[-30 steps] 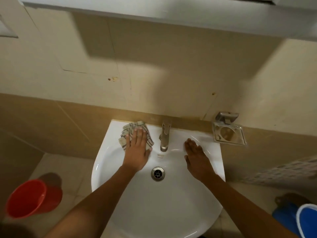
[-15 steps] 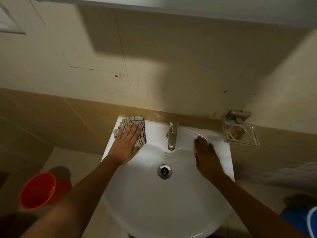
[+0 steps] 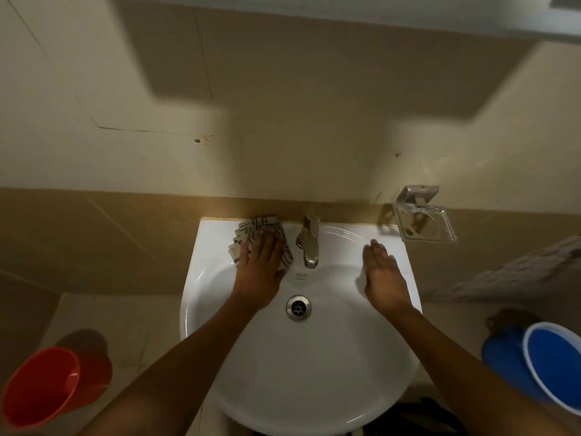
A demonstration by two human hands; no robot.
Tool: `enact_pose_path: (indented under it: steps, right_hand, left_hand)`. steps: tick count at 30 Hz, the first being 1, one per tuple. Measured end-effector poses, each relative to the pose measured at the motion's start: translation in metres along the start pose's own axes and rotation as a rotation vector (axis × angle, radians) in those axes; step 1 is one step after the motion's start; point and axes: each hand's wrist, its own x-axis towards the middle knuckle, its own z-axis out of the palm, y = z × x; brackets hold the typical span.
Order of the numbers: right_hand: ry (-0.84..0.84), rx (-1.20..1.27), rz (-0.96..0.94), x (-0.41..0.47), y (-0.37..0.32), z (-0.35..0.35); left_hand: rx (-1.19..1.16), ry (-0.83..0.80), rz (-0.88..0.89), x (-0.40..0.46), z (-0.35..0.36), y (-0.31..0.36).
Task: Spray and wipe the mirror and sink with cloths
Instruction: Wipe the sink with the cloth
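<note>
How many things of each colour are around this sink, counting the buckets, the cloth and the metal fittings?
Red: 1, the red bucket
Blue: 1, the blue bucket
Checked beige and dark: 1, the checked cloth under the left hand
Silver metal: 3, the tap, the drain, the soap holder
White: 1, the sink
Total: 7

Beige tiled wall (image 3: pixel 283 121), darker lower band (image 3: pixel 94 240), pale tiled floor (image 3: pixel 132 325), dim light.
</note>
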Motion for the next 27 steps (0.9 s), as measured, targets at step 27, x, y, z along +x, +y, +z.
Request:
enact_pose_path:
  steps: [27]
  right_hand:
    - [-0.102, 0.104, -0.152, -0.011, 0.066, -0.021]
  left_hand:
    - [-0.141, -0.03, 0.02, 0.019, 0.024, 0.149]
